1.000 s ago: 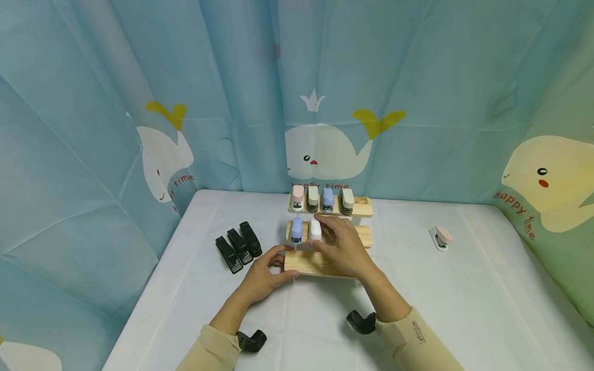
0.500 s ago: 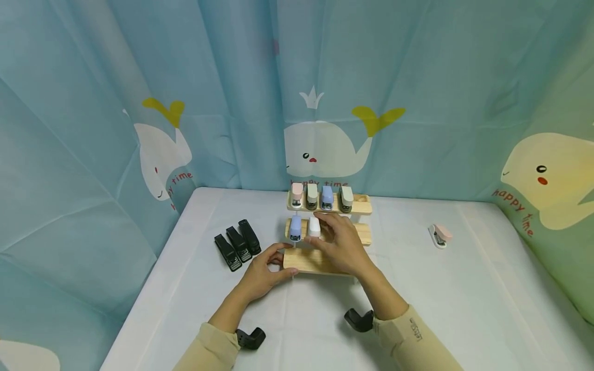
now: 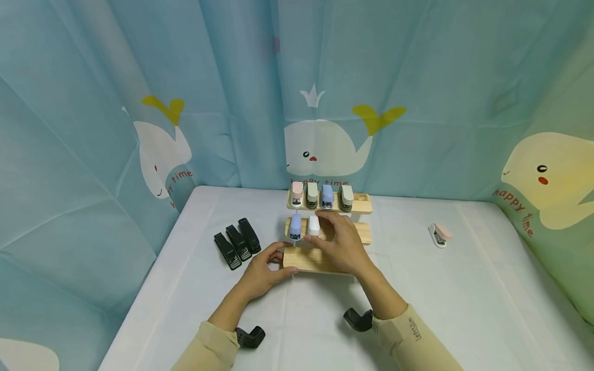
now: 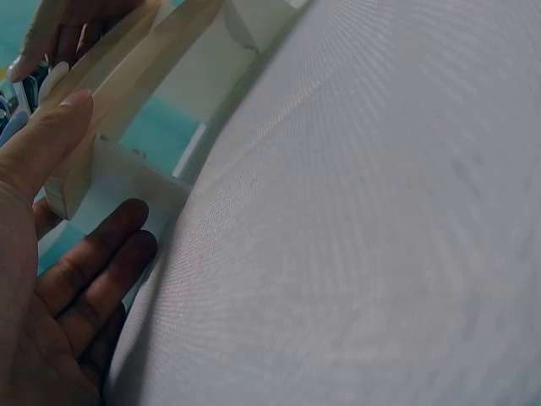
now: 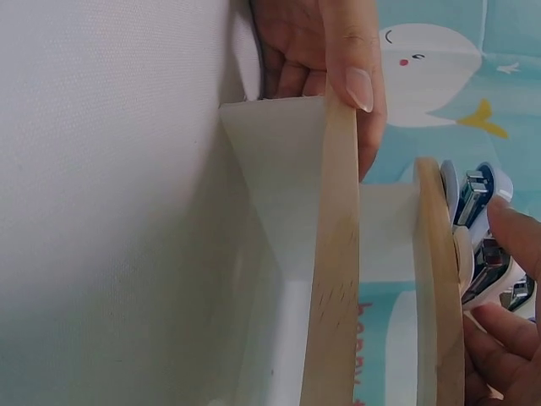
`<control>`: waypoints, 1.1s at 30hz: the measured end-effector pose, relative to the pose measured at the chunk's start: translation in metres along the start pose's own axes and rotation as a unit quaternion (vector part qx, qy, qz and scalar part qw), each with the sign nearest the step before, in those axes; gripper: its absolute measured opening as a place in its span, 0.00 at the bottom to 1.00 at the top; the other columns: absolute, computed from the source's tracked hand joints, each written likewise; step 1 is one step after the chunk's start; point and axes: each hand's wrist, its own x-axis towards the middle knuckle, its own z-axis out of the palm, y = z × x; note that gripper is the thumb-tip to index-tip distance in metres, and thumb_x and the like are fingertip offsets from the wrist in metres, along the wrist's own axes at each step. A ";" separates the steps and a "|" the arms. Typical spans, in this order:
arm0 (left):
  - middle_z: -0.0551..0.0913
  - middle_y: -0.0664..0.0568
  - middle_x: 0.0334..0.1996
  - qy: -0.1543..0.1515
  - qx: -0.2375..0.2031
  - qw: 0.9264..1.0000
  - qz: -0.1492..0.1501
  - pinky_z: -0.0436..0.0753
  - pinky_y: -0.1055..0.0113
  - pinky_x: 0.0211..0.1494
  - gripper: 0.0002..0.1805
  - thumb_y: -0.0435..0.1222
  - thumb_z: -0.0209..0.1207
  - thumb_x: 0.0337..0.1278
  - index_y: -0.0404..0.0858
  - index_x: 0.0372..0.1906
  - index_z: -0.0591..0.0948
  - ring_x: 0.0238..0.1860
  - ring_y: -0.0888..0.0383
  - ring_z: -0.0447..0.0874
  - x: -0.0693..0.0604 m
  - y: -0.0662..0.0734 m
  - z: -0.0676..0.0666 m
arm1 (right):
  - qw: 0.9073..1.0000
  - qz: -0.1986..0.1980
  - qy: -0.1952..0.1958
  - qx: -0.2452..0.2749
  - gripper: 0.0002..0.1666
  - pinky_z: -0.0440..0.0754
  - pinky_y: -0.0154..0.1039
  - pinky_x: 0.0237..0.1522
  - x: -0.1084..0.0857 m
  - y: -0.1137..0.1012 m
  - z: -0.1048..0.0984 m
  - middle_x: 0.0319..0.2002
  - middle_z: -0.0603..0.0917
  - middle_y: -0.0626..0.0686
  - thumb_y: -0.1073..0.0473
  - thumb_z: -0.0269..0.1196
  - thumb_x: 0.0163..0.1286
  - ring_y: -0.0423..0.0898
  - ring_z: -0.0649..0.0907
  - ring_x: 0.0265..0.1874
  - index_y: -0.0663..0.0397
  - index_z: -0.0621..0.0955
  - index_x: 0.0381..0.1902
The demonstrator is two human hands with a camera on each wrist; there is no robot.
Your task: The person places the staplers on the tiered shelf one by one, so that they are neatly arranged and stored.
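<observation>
The left hand (image 3: 261,275) gripped the left end of the wooden rack's (image 3: 303,259) bottom shelf, thumb on the front edge and forefinger behind. The right hand (image 3: 344,246) had thumb and forefinger closed narrowly on the white stapler (image 3: 313,224), which stood on the middle shelf just right of a blue stapler (image 3: 295,226); the hand hid part of it, so the exact contact was hard to make out. The top shelf (image 3: 361,207) carried a row of four small staplers (image 3: 327,197), from its left end towards its right. The rack stood near the back edge of the worktop (image 3: 468,309). Three black staplers (image 3: 237,243) lay side by side towards the left edge, and a loose pink stapler (image 3: 441,234) towards the right edge.
</observation>
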 end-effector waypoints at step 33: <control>0.89 0.61 0.45 0.002 -0.004 1.000 -0.002 0.75 0.49 0.63 0.33 0.54 0.74 0.56 0.65 0.67 0.75 0.51 0.61 0.86 -0.001 0.002 0.000 | 0.996 -0.019 -0.048 0.069 0.40 0.68 0.59 0.74 -0.007 0.005 -0.017 0.66 0.80 0.57 0.56 0.76 0.64 0.57 0.77 0.69 0.57 0.73 0.71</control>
